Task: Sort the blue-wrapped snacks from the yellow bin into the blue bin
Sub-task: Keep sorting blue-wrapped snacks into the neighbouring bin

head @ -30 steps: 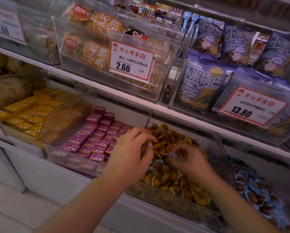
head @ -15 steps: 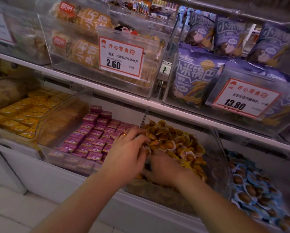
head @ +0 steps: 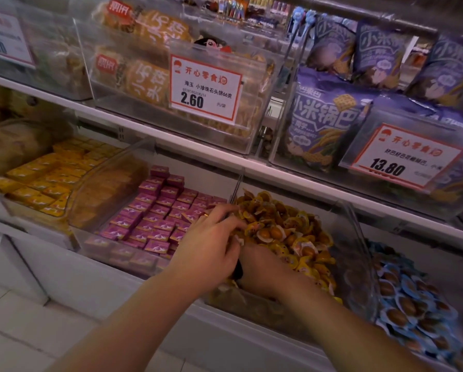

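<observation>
The clear bin of yellow-wrapped snacks [head: 286, 232] stands on the lower shelf at centre, its front wall [head: 254, 310] facing me. My left hand [head: 211, 245] lies on the pile's left edge with bent fingers, fingertips among the wrappers. My right hand [head: 262, 269] is dug into the pile just beneath and beside the left; its fingers are hidden under snacks. I see no blue wrapper in the yellow pile. To the right, the bin of blue-wrapped snacks [head: 412, 310] sits behind a clear side wall [head: 359, 296].
Purple boxes [head: 158, 218] fill the bin to the left, yellow boxes [head: 45, 178] the one beyond. The upper shelf [head: 198, 154] overhangs with clear bins, price cards [head: 205, 88] and purple bags [head: 321, 122]. White floor tiles lie below left.
My right hand has gone from pinching at the top of the pile down into it, under the left hand. My left hand stayed at the pile's left edge. The view shifted closer.
</observation>
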Motion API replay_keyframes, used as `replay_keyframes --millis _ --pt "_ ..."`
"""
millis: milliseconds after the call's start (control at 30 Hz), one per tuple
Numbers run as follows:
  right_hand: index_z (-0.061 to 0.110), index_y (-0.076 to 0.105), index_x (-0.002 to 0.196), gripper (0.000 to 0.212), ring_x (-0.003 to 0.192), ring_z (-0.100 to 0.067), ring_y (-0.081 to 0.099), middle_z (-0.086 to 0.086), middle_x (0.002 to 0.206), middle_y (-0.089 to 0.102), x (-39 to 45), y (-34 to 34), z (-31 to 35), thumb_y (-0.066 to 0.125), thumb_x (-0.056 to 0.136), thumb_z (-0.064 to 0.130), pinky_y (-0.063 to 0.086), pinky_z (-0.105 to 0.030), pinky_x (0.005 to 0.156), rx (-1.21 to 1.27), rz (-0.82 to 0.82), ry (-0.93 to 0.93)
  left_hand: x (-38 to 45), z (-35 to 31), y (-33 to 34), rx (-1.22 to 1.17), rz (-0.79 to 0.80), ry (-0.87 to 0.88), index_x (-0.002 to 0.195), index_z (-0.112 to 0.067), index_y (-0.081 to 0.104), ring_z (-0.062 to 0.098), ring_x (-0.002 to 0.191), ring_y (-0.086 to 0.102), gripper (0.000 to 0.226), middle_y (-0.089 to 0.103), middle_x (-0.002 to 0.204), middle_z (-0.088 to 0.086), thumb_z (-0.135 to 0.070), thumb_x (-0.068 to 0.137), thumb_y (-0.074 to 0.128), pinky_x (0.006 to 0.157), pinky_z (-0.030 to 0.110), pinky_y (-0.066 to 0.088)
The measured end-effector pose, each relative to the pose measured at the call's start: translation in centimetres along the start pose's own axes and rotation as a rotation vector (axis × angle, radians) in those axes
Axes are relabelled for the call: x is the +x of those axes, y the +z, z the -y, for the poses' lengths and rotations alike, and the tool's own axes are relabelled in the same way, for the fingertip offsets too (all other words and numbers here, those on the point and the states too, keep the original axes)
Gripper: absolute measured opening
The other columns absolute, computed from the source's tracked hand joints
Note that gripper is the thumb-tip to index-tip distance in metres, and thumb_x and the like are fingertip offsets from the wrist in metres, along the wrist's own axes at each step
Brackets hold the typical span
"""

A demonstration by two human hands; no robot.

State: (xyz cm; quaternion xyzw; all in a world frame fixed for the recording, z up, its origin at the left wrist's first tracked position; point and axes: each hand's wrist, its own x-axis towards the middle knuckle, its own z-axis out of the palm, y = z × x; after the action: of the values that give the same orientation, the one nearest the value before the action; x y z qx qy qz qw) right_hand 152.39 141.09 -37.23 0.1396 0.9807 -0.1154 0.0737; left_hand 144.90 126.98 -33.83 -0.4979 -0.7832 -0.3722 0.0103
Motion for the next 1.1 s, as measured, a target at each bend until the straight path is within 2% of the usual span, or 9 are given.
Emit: replay_keyframes --millis 200,367,467,533,633,833,933,1033,1100 --pt "0.029 0.061 0.111 0.040 0.094 -0.019 0.065 0.002 0.107 0.068 0.5 -0.1 -0.4 0.070 0.072 0.036 0.057 -0.040 0.081 0.162 0.046 0.114 0.0 0.2 0.1 -0.018 -0.018 0.002 0.118 -0.031 0.064 0.015 0.117 0.054 0.029 0.044 0.143 -0.014 -0.023 0.092 0.056 0.099 0.040 0.047" --pt "0.021 0.064 0.068 0.018 0.060 -0.002 0.056 0.013 0.063 0.062 -0.2 -1.5 -1.5 0.079 0.075 0.014 0.048 -0.026 0.061 0.691 -0.077 0.175 0.4 1.0 0.0 -0.046 -0.064 0.042 0.114 -0.032 0.065 0.007 0.116 0.051 0.027 0.051 0.133 -0.017 -0.026 0.091 0.053 0.097 0.027 0.042" --pt "0.014 0.074 0.093 0.015 0.081 -0.024 0.071 -0.005 0.088 0.075 -1.2 -2.8 -2.3 0.080 0.080 0.018 0.056 -0.038 0.076 0.983 -0.199 0.276 0.7 0.9 0.0 -0.106 -0.139 0.034 0.109 -0.029 0.067 0.006 0.109 0.056 0.022 0.057 0.121 -0.017 -0.020 0.093 0.056 0.091 0.025 0.047" --pt "0.012 0.074 0.102 0.022 0.077 -0.034 0.070 -0.017 0.095 0.074 -2.0 -3.4 -2.7 0.077 0.083 0.022 0.057 -0.041 0.065 1.205 -0.212 0.327 0.7 0.5 -0.1 -0.128 -0.204 0.047 0.107 -0.027 0.068 0.003 0.104 0.057 0.021 0.059 0.115 -0.016 -0.016 0.093 0.057 0.087 0.021 0.047" --pt "0.005 0.069 0.108 0.025 0.055 -0.018 0.060 -0.016 0.085 0.070 -3.4 -4.3 -3.5 0.072 0.087 0.019 0.041 -0.022 0.041 1.516 -0.171 0.365 0.4 -0.5 0.3 -0.126 -0.246 0.087 0.108 -0.025 0.066 0.006 0.099 0.058 0.022 0.059 0.111 -0.013 -0.018 0.092 0.052 0.083 0.023 0.047" --pt "0.009 0.066 0.104 0.027 0.054 -0.015 0.052 -0.010 0.074 0.060 -6.1 -5.1 -4.5 0.074 0.081 0.022 0.030 -0.021 0.039 1.575 -0.062 0.229 0.4 -3.7 2.5 0.196 -0.109 0.244 0.134 -0.028 0.050 0.014 0.112 0.057 0.041 0.056 0.128 -0.008 -0.040 0.095 0.046 0.101 0.038 0.037" --pt "0.010 0.066 0.098 0.024 0.053 -0.011 0.047 -0.007 0.071 0.057 -7.0 -5.3 -4.9 0.073 0.081 0.027 0.027 -0.018 0.039 1.546 -0.023 0.151 1.1 -4.1 3.3 -0.112 0.025 0.186 0.135 -0.034 0.053 0.008 0.109 0.057 0.040 0.057 0.125 -0.013 -0.028 0.095 0.057 0.095 0.028 0.046" --pt "0.008 0.065 0.112 0.037 0.049 -0.010 0.045 -0.011 0.081 0.069 -7.5 -5.8 -4.8 0.068 0.084 0.032 0.028 -0.017 0.037 1.539 -0.037 0.206 1.8 -3.5 2.9 -0.212 -0.080 0.136 0.117 -0.028 0.068 0.000 0.097 0.057 0.034 0.059 0.108 -0.014 -0.013 0.087 0.069 0.085 0.013 0.045" --pt "0.015 0.060 0.128 0.054 0.054 -0.009 0.057 -0.008 0.093 0.074 -7.5 -6.4 -5.0 0.075 0.081 0.035 0.041 -0.019 0.041 1.274 -0.152 0.352 2.4 -3.0 1.7 -0.202 -0.178 0.100 0.119 -0.031 0.065 -0.003 0.095 0.054 0.035 0.056 0.107 -0.016 -0.017 0.088 0.070 0.082 0.005 0.041"
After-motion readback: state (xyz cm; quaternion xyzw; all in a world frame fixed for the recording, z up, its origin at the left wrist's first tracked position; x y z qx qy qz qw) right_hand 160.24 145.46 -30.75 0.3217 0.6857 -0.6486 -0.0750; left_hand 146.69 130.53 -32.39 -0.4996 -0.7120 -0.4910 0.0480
